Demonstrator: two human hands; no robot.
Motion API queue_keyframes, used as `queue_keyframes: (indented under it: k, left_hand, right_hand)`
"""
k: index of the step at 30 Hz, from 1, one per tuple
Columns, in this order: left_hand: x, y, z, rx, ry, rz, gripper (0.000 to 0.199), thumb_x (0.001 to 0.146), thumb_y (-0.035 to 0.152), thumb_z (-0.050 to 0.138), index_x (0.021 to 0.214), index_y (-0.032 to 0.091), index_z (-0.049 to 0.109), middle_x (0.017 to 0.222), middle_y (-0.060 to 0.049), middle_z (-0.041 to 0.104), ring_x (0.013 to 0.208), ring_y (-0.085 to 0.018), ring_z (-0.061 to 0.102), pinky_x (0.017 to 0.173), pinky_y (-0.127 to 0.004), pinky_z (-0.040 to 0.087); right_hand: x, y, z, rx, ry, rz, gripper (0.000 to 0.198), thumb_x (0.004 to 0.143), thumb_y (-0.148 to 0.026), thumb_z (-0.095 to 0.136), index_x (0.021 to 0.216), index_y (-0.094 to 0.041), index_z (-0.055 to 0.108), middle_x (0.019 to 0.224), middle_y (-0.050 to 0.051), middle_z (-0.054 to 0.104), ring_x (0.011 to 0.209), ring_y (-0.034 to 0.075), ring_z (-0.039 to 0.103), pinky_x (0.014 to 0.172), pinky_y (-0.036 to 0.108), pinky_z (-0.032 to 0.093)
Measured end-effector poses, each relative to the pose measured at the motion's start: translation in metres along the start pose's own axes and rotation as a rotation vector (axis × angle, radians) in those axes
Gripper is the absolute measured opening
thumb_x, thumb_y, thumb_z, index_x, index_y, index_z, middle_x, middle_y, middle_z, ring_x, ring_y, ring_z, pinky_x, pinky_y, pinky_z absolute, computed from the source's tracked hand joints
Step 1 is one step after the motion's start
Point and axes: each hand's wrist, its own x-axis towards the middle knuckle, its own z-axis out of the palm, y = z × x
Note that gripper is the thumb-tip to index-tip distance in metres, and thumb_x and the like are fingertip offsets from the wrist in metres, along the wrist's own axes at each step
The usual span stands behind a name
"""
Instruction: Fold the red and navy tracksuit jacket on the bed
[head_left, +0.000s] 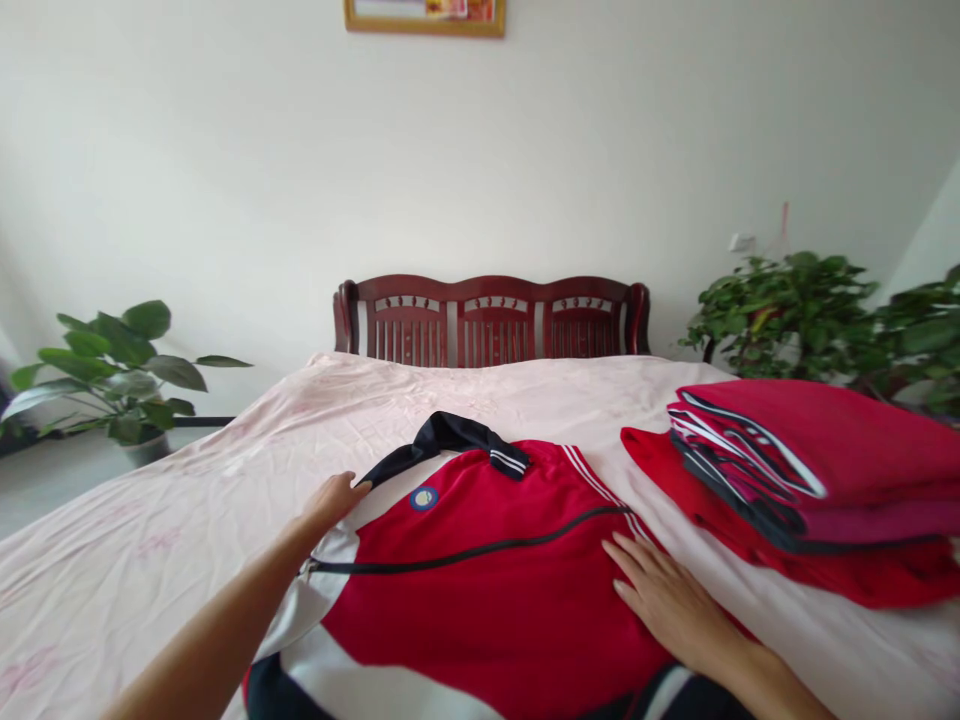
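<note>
Here, both hands flat on jacket

both forearms bare, no sleeves, rings or watch.

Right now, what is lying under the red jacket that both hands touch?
Under the red jacket lies the pink bedsheet, visible around it. The left hand and right hand rest on the jacket. Anything directly beneath the jacket is covered.

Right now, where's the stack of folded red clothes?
In the head view, the stack of folded red clothes sits on the bed at the right, beyond the right hand and beside the red jacket being flattened.
</note>
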Motion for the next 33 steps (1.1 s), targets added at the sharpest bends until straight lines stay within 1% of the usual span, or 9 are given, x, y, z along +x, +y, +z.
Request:
queue_keyframes:
  k: [6, 10, 12, 18, 21, 24, 27, 30, 33]
  left_hand:
    - [-0.022, 0.038, 0.005, -0.071, 0.014, 0.184, 0.031, 0.088, 0.025, 0.048, 0.11, 0.019, 0.068, 0.104, -0.007, 0.072, 0.097, -0.023, 0.067, 0.08, -0.028, 0.048]
    - [-0.091, 0.055, 0.01, 0.013, -0.094, 0.757, 0.018, 0.088, 0.021, 0.051, 0.092, 0.025, 0.068, 0.096, -0.003, 0.066, 0.091, -0.019, 0.061, 0.086, -0.029, 0.044]
    - [-0.118, 0.057, 0.011, 0.023, -0.142, 0.911, 0.017, 0.092, 0.03, 0.052, 0.087, 0.024, 0.066, 0.093, -0.004, 0.065, 0.088, -0.02, 0.059, 0.084, -0.031, 0.044]
    - [-0.11, 0.056, 0.012, -0.152, -0.156, 0.379, 0.024, 0.093, 0.04, 0.047, 0.108, 0.025, 0.059, 0.114, -0.006, 0.064, 0.101, -0.022, 0.065, 0.084, -0.033, 0.046]
    - [-0.096, 0.062, 0.024, -0.128, -0.189, 0.298, 0.036, 0.087, 0.036, 0.054, 0.121, 0.026, 0.055, 0.112, -0.007, 0.068, 0.107, -0.026, 0.065, 0.087, -0.036, 0.047]
    - [-0.107, 0.075, 0.034, -0.077, -0.143, 0.364, 0.034, 0.085, 0.027, 0.053, 0.119, 0.026, 0.058, 0.11, -0.007, 0.069, 0.105, -0.026, 0.064, 0.086, -0.037, 0.046]
    - [-0.129, 0.089, 0.035, 0.04, -0.062, 0.583, 0.028, 0.085, 0.02, 0.052, 0.11, 0.024, 0.064, 0.103, -0.01, 0.068, 0.099, -0.027, 0.06, 0.088, -0.042, 0.043]
    - [-0.142, 0.091, 0.03, 0.082, -0.04, 0.747, 0.024, 0.088, 0.018, 0.047, 0.103, 0.023, 0.065, 0.092, -0.009, 0.066, 0.093, -0.027, 0.057, 0.089, -0.045, 0.042]
    - [-0.141, 0.077, 0.03, 0.002, -0.079, 0.722, 0.033, 0.087, 0.016, 0.047, 0.116, 0.025, 0.06, 0.103, -0.008, 0.067, 0.097, -0.025, 0.058, 0.088, -0.04, 0.045]
  right_hand:
    - [-0.002, 0.003, -0.006, 0.079, -0.041, 0.045, 0.052, 0.089, -0.033, 0.047, 0.14, -0.026, 0.057, 0.148, 0.01, 0.051, 0.134, 0.033, 0.05, 0.11, 0.054, 0.041]
    - [0.018, 0.018, -0.025, 0.326, -0.11, 0.102, 0.05, 0.083, -0.021, 0.042, 0.125, -0.023, 0.068, 0.136, 0.009, 0.063, 0.128, 0.024, 0.057, 0.11, 0.041, 0.043]
    - [0.041, 0.018, -0.037, 0.426, -0.07, 0.182, 0.049, 0.08, -0.017, 0.039, 0.118, -0.021, 0.07, 0.127, 0.008, 0.069, 0.121, 0.021, 0.062, 0.109, 0.038, 0.043]
    - [0.133, -0.049, -0.061, 0.563, 0.089, 0.152, 0.047, 0.084, -0.013, 0.039, 0.122, -0.016, 0.067, 0.127, 0.01, 0.068, 0.119, 0.02, 0.062, 0.105, 0.036, 0.045]
    - [0.173, -0.103, -0.066, 0.576, 0.092, 0.054, 0.044, 0.087, -0.013, 0.041, 0.123, -0.016, 0.066, 0.129, 0.01, 0.066, 0.122, 0.021, 0.059, 0.107, 0.035, 0.042]
    - [0.202, -0.153, -0.069, 0.599, 0.046, 0.005, 0.039, 0.09, -0.022, 0.046, 0.124, -0.017, 0.066, 0.132, 0.01, 0.065, 0.124, 0.023, 0.058, 0.108, 0.036, 0.04]
    - [0.22, -0.189, -0.066, 0.634, 0.013, 0.025, 0.046, 0.086, -0.036, 0.057, 0.127, -0.017, 0.062, 0.133, 0.014, 0.063, 0.127, 0.03, 0.055, 0.108, 0.043, 0.038]
    - [0.235, -0.207, -0.057, 0.697, -0.033, 0.143, 0.056, 0.075, -0.033, 0.068, 0.127, -0.015, 0.059, 0.127, 0.019, 0.065, 0.121, 0.036, 0.058, 0.101, 0.049, 0.041]
    - [0.243, -0.204, -0.052, 0.828, -0.053, 0.261, 0.043, 0.069, -0.024, 0.066, 0.111, -0.015, 0.066, 0.109, 0.017, 0.072, 0.106, 0.035, 0.065, 0.088, 0.045, 0.048]
